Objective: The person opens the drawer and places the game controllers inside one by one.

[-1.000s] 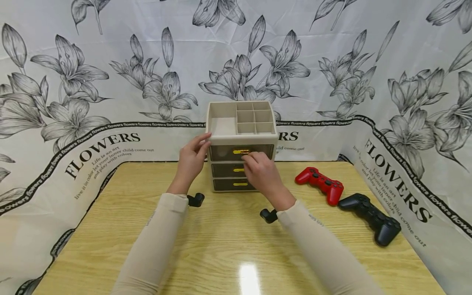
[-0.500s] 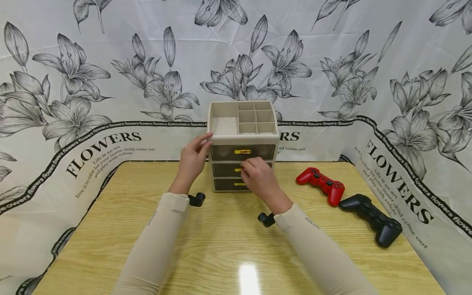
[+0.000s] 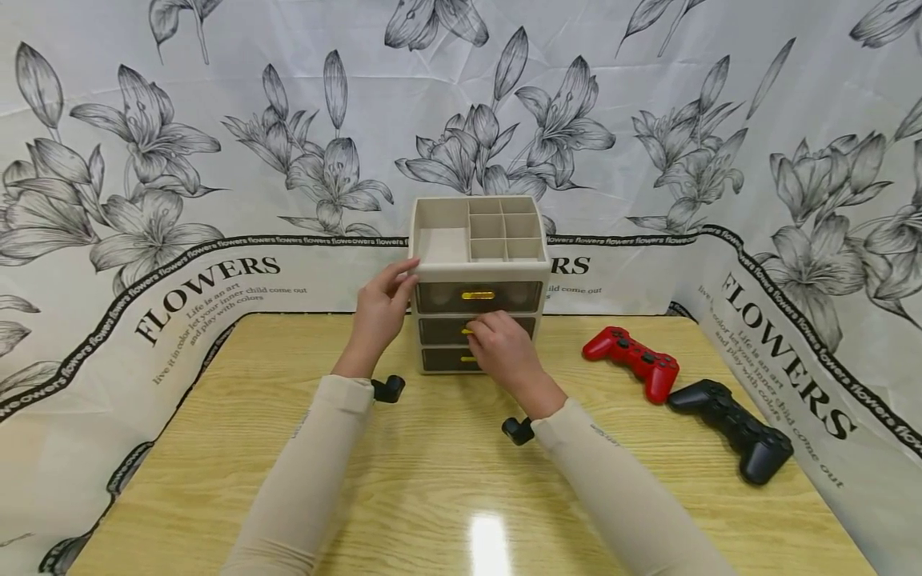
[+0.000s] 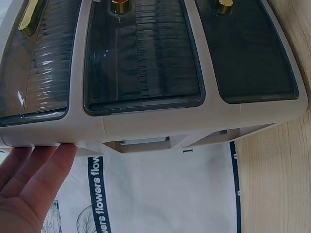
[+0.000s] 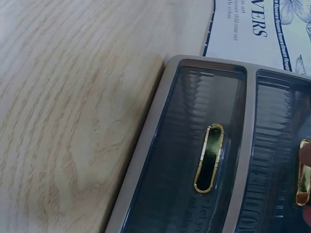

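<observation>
A small beige drawer cabinet (image 3: 479, 272) with three dark see-through drawers stands against the back cloth. My left hand (image 3: 382, 312) rests its fingers on the cabinet's left side near the upper corner. In the left wrist view those fingers (image 4: 51, 167) lie fairly straight along the side wall. My right hand (image 3: 507, 352) is at the middle drawer (image 3: 442, 330), its curled fingers pinching the gold handle (image 5: 304, 174). That hand covers part of the lower two drawers in the head view. All three drawers look closed, and the top drawer's handle (image 3: 478, 295) is uncovered.
The cabinet's top has open compartments (image 3: 442, 240), one large and several small. To the right on the wooden table (image 3: 403, 480) lie a red game controller (image 3: 634, 360) and a black game controller (image 3: 735, 428). Flower-printed cloth (image 3: 288, 184) encloses the back and sides.
My right hand has moved down from the top drawer's handle to the middle drawer's handle. The left hand stays at the cabinet's side. The head view has shifted slightly.
</observation>
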`<state>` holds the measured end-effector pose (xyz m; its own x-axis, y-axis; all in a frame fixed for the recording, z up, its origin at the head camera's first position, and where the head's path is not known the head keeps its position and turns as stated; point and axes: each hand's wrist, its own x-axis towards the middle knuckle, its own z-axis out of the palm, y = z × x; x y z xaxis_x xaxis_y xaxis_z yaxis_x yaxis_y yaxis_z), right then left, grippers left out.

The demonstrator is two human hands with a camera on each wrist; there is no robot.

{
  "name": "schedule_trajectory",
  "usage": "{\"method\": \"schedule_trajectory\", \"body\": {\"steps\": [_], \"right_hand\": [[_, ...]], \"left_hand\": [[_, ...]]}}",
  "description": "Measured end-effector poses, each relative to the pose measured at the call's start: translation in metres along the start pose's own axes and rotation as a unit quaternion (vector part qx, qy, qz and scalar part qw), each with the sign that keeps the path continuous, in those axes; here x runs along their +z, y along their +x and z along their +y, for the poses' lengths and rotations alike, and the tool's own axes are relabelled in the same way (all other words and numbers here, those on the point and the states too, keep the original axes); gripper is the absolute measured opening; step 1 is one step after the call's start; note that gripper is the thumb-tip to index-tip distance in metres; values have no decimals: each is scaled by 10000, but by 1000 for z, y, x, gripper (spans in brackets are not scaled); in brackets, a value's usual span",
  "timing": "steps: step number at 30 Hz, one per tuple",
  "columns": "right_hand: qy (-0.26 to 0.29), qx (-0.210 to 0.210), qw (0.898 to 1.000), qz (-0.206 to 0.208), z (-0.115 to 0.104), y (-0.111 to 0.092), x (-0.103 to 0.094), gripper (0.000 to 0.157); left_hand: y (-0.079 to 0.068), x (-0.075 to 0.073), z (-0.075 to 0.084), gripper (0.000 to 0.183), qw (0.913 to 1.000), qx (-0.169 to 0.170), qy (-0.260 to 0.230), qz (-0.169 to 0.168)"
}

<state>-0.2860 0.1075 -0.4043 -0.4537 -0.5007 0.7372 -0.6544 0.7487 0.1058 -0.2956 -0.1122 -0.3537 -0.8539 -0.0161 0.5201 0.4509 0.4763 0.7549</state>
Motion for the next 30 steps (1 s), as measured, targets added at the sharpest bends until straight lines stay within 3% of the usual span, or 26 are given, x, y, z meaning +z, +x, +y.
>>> {"method": "schedule_trajectory", "body": {"steps": [13, 30], "right_hand": [[-669, -377, 9970, 98, -1, 1, 4, 6], [-915, -424, 9949, 52, -3, 2, 7, 5]], "left_hand": [[0, -1, 1, 34, 10000, -1, 41, 15], [1, -1, -1, 35, 9999, -70, -39, -78]]}}
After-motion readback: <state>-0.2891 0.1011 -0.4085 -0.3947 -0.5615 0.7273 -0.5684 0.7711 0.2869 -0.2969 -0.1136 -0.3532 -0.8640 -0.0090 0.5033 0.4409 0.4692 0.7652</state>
